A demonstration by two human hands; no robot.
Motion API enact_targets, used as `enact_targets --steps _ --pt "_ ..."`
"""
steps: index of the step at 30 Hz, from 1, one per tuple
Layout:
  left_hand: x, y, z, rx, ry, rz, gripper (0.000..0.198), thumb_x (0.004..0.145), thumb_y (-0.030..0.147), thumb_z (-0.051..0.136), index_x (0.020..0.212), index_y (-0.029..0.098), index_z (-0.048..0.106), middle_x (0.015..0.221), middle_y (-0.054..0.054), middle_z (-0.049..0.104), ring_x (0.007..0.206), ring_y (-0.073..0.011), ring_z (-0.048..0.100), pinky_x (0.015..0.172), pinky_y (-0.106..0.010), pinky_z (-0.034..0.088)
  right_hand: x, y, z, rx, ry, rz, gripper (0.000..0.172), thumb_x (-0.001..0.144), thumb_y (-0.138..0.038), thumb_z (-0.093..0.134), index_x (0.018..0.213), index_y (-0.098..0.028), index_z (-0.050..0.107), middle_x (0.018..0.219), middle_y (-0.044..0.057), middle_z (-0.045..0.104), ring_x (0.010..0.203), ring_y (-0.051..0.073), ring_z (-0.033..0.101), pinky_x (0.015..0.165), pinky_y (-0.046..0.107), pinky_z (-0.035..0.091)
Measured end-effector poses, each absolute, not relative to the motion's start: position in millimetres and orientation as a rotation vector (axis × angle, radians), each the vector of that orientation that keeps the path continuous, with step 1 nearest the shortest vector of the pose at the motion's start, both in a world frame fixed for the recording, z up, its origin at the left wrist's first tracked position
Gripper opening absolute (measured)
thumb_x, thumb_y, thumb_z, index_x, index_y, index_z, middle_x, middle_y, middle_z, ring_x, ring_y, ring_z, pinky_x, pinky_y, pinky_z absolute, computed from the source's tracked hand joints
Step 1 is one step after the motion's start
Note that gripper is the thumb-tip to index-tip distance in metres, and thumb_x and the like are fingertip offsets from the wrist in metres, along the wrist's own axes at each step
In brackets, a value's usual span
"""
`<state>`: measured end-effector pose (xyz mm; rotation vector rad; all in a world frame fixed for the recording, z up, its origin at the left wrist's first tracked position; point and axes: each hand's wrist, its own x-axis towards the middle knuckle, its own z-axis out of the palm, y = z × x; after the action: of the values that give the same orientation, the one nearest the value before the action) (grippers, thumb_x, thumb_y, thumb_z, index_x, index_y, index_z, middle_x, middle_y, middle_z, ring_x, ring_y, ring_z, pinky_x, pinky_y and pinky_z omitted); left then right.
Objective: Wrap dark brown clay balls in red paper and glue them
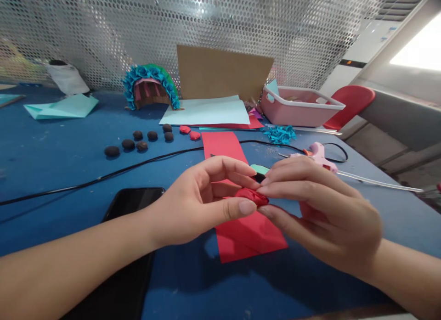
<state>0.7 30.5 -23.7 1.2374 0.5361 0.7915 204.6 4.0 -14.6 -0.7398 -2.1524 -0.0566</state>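
Between both hands is a small piece of crumpled, folded red paper (253, 196). My left hand (203, 198) pinches its left side between thumb and fingers. On the other side, my right hand (320, 210) grips it with thumb and fingertips. Beneath the hands, a long strip of red paper (248, 237) lies on the blue table. Just behind the fingertips a light green piece (260, 168) and something black show, mostly hidden. Two small red folded paper pieces (189, 132) lie beyond, beside several dark brown oval lumps (141, 146).
A pink glue gun (320, 155) lies at right, its black cable (151, 159) crossing the table (193, 283). A phone (134, 205) sits under my left forearm. Behind are a blue-fringed arch (151, 76), cardboard (223, 74), a pink basket (303, 109) and blue paper curls (280, 134).
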Motion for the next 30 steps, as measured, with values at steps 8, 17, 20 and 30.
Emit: enact_targets --steps 8,17,20,30 --pt "1.1 32.7 -26.3 1.201 0.505 0.806 0.023 0.078 0.023 0.075 0.099 0.018 0.065 0.101 -0.006 0.071 0.095 -0.0146 0.067 0.082 -0.023 0.055 212.2 4.3 -12.7 -0.65 -2.223 -0.351 0.015 0.08 -0.01 0.066 0.092 -0.02 0.066 0.083 0.006 0.069 0.083 0.018 0.065 0.075 0.035 0.058" --pt "-0.6 32.7 -24.6 1.155 0.531 0.805 0.031 0.071 0.015 0.08 0.098 0.02 0.065 0.098 -0.003 0.071 0.088 -0.0119 0.067 0.081 -0.022 0.055 212.4 4.2 -15.6 -0.634 -2.231 -0.317 0.017 0.08 -0.009 0.065 0.093 -0.02 0.065 0.088 0.006 0.067 0.088 0.018 0.063 0.08 0.036 0.056" --pt "-1.3 33.4 -26.8 1.137 0.516 0.802 0.033 0.069 0.013 0.081 0.096 0.02 0.065 0.096 -0.002 0.071 0.086 -0.0112 0.067 0.079 -0.021 0.055 213.3 4.8 -15.7 -0.613 -2.266 -0.297 0.019 0.079 -0.006 0.065 0.094 -0.019 0.067 0.09 0.007 0.066 0.091 0.018 0.062 0.084 0.036 0.055" --pt "-2.4 32.4 -26.8 1.201 0.51 0.701 0.014 0.081 0.016 0.072 0.092 0.017 0.064 0.09 0.002 0.065 0.082 -0.0073 0.065 0.076 -0.017 0.052 212.4 4.3 -18.1 -0.642 -2.28 -0.226 0.014 0.085 -0.011 0.062 0.097 -0.017 0.064 0.092 0.007 0.068 0.095 0.017 0.063 0.087 0.034 0.054"
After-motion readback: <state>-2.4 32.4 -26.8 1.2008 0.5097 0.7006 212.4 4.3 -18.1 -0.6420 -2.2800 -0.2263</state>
